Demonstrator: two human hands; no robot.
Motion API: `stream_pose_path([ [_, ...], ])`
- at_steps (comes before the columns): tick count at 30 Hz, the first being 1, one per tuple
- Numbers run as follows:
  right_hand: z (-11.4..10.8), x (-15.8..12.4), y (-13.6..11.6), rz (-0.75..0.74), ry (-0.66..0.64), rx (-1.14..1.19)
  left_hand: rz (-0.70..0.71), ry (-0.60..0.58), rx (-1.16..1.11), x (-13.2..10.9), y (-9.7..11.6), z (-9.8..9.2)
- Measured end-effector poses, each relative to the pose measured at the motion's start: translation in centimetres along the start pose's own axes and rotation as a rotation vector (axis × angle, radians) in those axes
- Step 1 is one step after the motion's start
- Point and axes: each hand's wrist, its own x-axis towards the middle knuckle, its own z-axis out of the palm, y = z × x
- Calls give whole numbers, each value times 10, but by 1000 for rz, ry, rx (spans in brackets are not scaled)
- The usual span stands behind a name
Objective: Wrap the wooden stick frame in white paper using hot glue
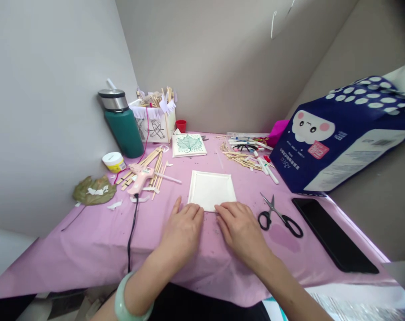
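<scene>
A square white panel (213,189) with raised borders lies flat on the pink tablecloth, straight in front of me. My left hand (184,227) rests palm down at its near left corner, fingertips touching the edge and one outer finger spread apart. At the near right corner, my right hand (240,225) lays its fingertips on the border, the thumb apart below them. Both hands look open, though their undersides are hidden. Black-handled scissors (278,216) lie with blades apart to the right of my right hand. Left of the panel is a pink glue gun (142,178) with a white glue stick.
Bundled sticks (157,167), a dried leaf (94,191), a small jar (113,162) and a green bottle (124,129) stand or lie left. A leaf-print panel (189,145) and decorated box (155,127) are behind. Markers (266,167), a phone (334,234) and a blue package (339,138) occupy the right.
</scene>
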Motion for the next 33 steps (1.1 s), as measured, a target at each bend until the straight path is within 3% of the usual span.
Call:
stream_pose_path([
  [3,1,-3,-4,1,50,-15,-7,63,-47,-5,3,4],
  [9,17,0,-6,25,4,-54,-26,13,24,0,9,14],
  [14,14,5,-5,40,-26,-80,-61,-74,41,8,13,7],
  [18,10,5,-6,59,-60,-21,-71,-50,10,12,15,3],
  [25,20,2,-6,103,22,-3,-71,-38,36,16,17,4],
  [28,14,3,3,81,12,116,-58,-45,14,17,16,1],
  [31,4,0,18,66,89,244,-77,39,-116,21,6,-5],
  [33,-2,-5,27,95,166,207,-159,114,-166,24,-4,-10],
])
